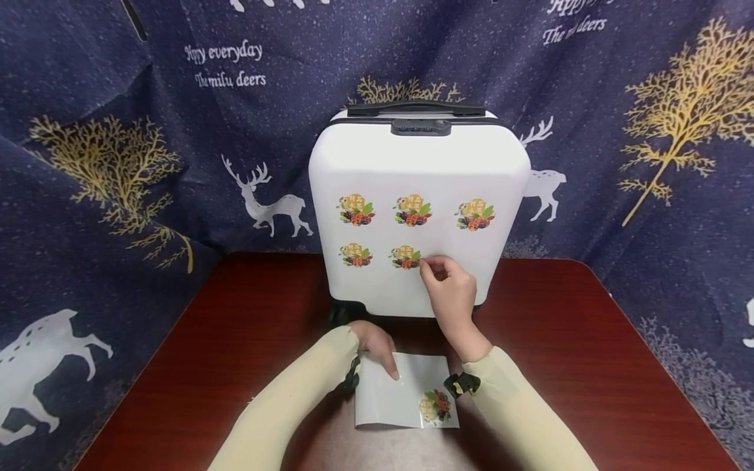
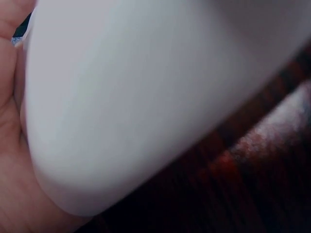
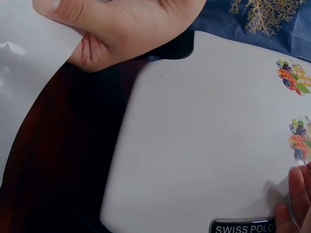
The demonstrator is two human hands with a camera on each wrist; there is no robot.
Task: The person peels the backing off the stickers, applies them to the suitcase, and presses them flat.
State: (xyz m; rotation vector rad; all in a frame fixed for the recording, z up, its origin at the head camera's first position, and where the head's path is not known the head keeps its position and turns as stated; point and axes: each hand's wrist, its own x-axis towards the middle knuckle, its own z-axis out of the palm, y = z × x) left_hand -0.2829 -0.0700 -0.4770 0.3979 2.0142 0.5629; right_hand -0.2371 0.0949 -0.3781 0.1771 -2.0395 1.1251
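Note:
A white suitcase point(image 1: 419, 157) stands upright on the table, with several round fruit stickers on its front. The thumb and forefinger of my right hand point(image 1: 452, 288) pinch the right edge of the lower middle sticker point(image 1: 404, 257), which lies against the suitcase. My left hand point(image 1: 376, 345) holds a glossy white sticker sheet point(image 1: 391, 399), thumb on top and the other fingers hidden beneath. One fruit sticker point(image 1: 436, 407) shows at the sheet's near right corner. In the left wrist view the pale sheet point(image 2: 121, 97) fills most of the picture beside the palm.
The dark red table point(image 1: 548, 347) extends to both sides of the suitcase. Behind it hangs a blue cloth point(image 1: 283, 131) printed with deer and golden trees. A black handle point(image 1: 415, 106) and a combination lock point(image 1: 421, 127) top the suitcase; a SWISS POLO badge point(image 3: 243, 226) sits low on its front.

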